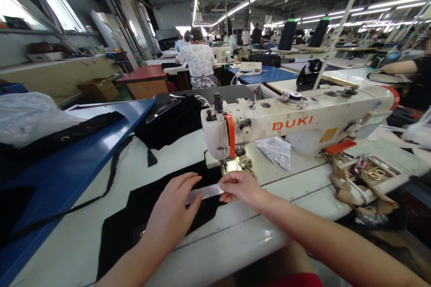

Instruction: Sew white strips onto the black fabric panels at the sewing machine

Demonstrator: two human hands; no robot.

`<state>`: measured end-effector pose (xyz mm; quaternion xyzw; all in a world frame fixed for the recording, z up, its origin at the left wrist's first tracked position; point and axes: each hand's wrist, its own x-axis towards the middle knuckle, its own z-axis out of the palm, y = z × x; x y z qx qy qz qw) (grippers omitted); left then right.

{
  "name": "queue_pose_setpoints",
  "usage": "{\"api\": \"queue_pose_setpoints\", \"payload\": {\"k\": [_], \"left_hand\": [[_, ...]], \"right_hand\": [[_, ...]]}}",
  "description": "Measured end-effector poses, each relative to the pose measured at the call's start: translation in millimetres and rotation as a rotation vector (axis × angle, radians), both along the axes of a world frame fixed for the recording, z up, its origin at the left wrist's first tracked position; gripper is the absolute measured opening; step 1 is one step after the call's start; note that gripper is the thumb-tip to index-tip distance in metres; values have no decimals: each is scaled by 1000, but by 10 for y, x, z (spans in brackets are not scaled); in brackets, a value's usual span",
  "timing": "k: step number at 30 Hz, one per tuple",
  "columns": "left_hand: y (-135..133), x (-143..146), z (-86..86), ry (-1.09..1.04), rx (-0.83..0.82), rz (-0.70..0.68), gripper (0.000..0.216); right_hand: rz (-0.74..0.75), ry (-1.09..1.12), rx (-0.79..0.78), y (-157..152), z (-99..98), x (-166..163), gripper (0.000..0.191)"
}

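Stretched between my two hands is a narrow, shiny white label [208,191], just in front of the sewing machine's needle area. My right hand [240,187] pinches its right end between thumb and fingertips. Around the left end, the thumb and fingers of my left hand [173,206] are closed. A black fabric piece [123,217] lies flat beneath both hands, its upper edge close to the presser foot [232,166]. The white sewing machine [296,116] stands behind. On its bed rests a fanned stack of printed white labels [275,152].
A tray [373,172] with metal buckles and tan straps sits at the right. More black fabric [175,119] lies behind the work, and a blue table [84,175] adjoins at left. A ruler scale [229,232] runs along the front edge. Other people sit farther off.
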<state>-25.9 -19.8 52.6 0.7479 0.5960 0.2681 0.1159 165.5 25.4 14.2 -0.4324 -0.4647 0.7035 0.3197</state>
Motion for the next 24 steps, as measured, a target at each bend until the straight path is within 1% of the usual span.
{"api": "queue_pose_setpoints", "payload": {"k": [1,2,3,4,6,8,10,11,12,13,14,16,17,18,20,24], "left_hand": [[2,13,-34,125,159,-110,31],[7,31,-69,227,280,-221,29],[16,50,-100,307,366,-312,28],[30,67,-127,364,428,-371,27],[78,91,-163,420,499,-415,29],[144,96,-185,438,506,-425,30],[217,91,-215,437,498,-410,30],[252,88,-236,433,496,-397,30],[283,87,-262,426,498,-384,30],[309,88,-292,419,505,-376,29],[330,92,-323,412,511,-371,29],[354,105,-378,404,519,-378,28],[358,114,-398,401,514,-384,27],[359,123,-411,400,502,-391,27],[353,136,-416,405,463,-410,26],[343,144,-393,433,446,-447,26]], "right_hand": [[-1,5,-25,11,7,-14,19],[0,10,-45,24,13,-28,18],[6,14,-56,37,17,-40,17],[16,12,-52,53,19,-50,17],[39,-34,22,89,20,-61,14],[46,-106,129,122,23,-54,10],[15,-160,196,126,32,-17,7],[-15,-201,258,109,37,14,7],[-45,-262,364,77,40,52,9],[-60,-342,520,31,40,96,12],[-52,-432,715,-27,35,142,15],[57,-571,1095,-160,10,228,19],[129,-614,1229,-223,-8,263,19],[189,-650,1323,-278,-27,290,20],[258,-728,1416,-351,-60,322,20],[300,-809,1442,-372,-81,330,22]]}}
